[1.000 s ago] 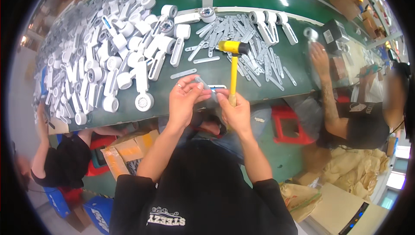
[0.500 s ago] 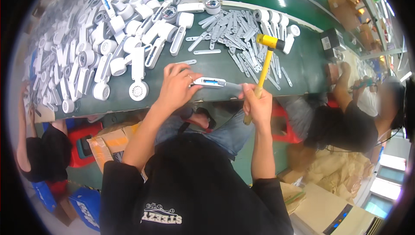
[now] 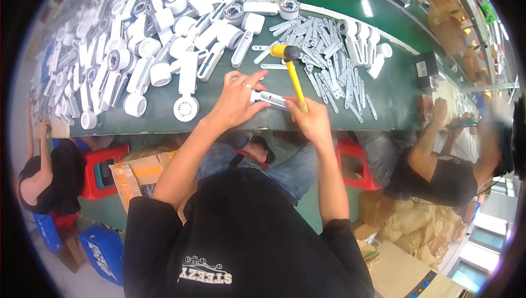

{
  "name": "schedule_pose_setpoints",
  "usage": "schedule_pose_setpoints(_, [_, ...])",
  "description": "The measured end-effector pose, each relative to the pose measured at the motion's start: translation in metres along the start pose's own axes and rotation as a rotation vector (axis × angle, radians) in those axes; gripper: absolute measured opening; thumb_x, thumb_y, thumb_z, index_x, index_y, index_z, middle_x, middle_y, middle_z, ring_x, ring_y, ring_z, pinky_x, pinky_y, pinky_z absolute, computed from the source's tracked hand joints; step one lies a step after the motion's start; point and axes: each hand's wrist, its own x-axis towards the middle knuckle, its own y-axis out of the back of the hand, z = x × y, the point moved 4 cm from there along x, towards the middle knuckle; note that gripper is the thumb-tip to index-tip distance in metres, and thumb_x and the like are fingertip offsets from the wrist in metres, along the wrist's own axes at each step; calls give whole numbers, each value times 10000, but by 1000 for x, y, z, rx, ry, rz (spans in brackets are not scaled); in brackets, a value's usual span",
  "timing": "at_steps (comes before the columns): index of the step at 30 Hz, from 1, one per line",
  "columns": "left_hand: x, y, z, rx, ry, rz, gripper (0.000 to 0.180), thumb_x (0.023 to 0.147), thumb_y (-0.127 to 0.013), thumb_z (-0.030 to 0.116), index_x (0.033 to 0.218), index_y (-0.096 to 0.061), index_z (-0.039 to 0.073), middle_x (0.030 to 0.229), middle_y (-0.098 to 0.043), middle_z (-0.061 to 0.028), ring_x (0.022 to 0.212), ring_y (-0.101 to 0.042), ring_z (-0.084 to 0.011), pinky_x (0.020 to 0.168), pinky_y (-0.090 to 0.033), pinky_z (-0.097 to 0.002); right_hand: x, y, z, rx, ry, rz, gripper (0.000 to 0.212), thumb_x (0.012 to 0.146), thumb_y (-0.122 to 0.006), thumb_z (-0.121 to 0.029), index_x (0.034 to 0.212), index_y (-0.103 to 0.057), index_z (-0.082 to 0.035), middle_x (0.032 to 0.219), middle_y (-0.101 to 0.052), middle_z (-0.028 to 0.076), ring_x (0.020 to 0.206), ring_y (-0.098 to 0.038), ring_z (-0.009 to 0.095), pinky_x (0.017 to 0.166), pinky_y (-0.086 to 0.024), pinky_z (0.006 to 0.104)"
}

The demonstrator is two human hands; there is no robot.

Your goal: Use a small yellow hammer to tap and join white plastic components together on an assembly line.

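My left hand (image 3: 233, 100) is closed around a white handheld fan (image 3: 255, 96), whose round head is hidden behind my fingers. A narrow grey cover strip (image 3: 273, 99) lies along the open face of its handle. My right hand (image 3: 311, 120) pinches the far end of that strip. The same right hand also grips a hammer with a yellow handle (image 3: 296, 81); its yellow and black head (image 3: 285, 52) points up and away from me. Both hands are just above the near part of the green table (image 3: 219, 122).
White fans (image 3: 142, 46) heap up across the left of the table. Loose grey strips (image 3: 329, 51) lie in a pile right of centre, with several fans (image 3: 361, 40) lined up behind. A black box (image 3: 429, 67) stands far right. People (image 3: 444, 172) work on both sides.
The grey strip has come down onto the fan's handle, covering the blue part that showed inside. The hammer has swung left with my right hand, which moved closer to my left.
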Motion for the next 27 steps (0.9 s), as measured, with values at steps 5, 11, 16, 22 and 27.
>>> schedule_pose_setpoints(5, [1,2,3,0,-77,40,548,841,-868,227,1349,-675,154,1088,-766,22,1120,-637,-228,1109,-380,-485,7,7,-2,-55,-58,-87,261,1007,-740,-289,1146,-812,-81,656,-651,30,617,-587,99,591,-479,333])
schedule_pose_setpoints(11, [2,-3,0,67,-245,75,195,850,-851,220,1030,-786,184,997,-720,27,1060,-657,-205,1119,-441,-532,0,2,-13,-28,-229,-110,364,1031,-733,-266,1343,-729,-80,626,-568,-30,482,-474,55,448,-366,260])
schedule_pose_setpoints(16, [6,-1,4,70,-257,79,208,842,-851,221,1034,-788,172,982,-717,13,1029,-664,-220,1123,-463,-522,4,2,-2,121,-316,-138,395,1037,-734,-286,1333,-716,-26,611,-587,-16,454,-479,61,429,-366,255])
schedule_pose_setpoints(22, [16,0,12,145,-364,15,226,872,-808,225,1093,-805,177,994,-748,4,1023,-692,-212,1172,-455,-503,4,-3,7,227,-364,-130,372,1014,-748,-310,1229,-764,-6,606,-582,-11,467,-487,68,438,-363,267])
schedule_pose_setpoints(27, [24,-8,18,174,-476,-76,246,883,-767,182,1122,-823,189,977,-769,-12,994,-715,-203,1186,-462,-499,-10,-3,9,264,-366,-13,346,1014,-749,-316,1186,-771,-16,613,-563,-19,476,-481,69,435,-362,278])
